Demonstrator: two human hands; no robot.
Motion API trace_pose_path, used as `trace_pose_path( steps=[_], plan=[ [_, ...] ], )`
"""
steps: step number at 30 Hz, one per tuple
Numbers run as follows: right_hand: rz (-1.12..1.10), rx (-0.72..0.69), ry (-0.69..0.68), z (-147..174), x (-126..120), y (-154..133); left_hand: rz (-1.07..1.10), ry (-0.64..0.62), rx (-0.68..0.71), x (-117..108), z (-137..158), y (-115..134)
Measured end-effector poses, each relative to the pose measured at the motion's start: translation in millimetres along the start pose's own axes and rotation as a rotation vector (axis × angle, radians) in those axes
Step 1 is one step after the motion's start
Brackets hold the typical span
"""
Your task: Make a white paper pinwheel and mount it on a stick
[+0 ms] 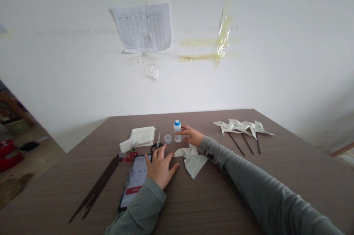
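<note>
My right hand (192, 135) is around a small white bottle with a blue cap (177, 136), which stands upright on the table. One digit crosses the bottle's front; the others are partly hidden beside it. My left hand (160, 166) has its fingers spread and holds nothing, palm down over the right edge of a phone (135, 183) showing a running timer. Just beyond its fingertips are scissors (157, 145) with dark handles and a small clear cup (167, 139). Between my hands lies a folded pinwheel of printed paper (195, 163), without a stick.
Finished-looking paper pinwheels (243, 128) on dark sticks lie at the right. A stack of paper sheets (143, 136), a white object (126, 145) and a bundle of dark sticks (96, 187) lie left. The wall (193, 91) borders the table's back edge.
</note>
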State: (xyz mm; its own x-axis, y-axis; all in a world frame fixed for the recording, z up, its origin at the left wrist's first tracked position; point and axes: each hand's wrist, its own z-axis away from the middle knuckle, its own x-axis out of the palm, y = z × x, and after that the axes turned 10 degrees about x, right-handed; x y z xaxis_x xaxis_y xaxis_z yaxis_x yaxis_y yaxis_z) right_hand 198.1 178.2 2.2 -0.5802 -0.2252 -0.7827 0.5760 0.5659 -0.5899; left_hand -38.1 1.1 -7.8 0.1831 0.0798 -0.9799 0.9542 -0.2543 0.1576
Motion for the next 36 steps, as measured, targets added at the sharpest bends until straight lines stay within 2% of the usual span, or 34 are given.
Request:
trace_pose_path(
  steps=[5, 11, 17, 27, 31, 36],
  plan=[
    [-0.011, 0.021, 0.052, 0.1, -0.7, 9.1, 0.0, -0.001, 0.003, 0.2, 0.0, -1.5],
    [-0.044, 0.044, 0.141, 1.9, -10.7, 36.6, -0.002, -0.014, -0.011, -7.8, 0.7, 4.0],
    [-0.059, 0.032, 0.222, 24.7, -28.8, 59.1, -0.008, -0.032, -0.047, -18.2, 1.6, 13.8],
    [-0.088, -0.033, 0.32, 85.7, -40.0, 69.8, 0.001, 0.013, -0.07, -23.4, 0.6, 22.8],
    [-0.105, -0.069, 0.37, 94.9, -35.3, 69.4, 0.003, 0.045, -0.071, -19.6, -0.4, 23.2],
    [-0.087, -0.051, 0.445, 95.5, -27.7, 69.7, 0.052, 0.125, -0.024, -4.7, -1.9, 17.8]
  ],
)
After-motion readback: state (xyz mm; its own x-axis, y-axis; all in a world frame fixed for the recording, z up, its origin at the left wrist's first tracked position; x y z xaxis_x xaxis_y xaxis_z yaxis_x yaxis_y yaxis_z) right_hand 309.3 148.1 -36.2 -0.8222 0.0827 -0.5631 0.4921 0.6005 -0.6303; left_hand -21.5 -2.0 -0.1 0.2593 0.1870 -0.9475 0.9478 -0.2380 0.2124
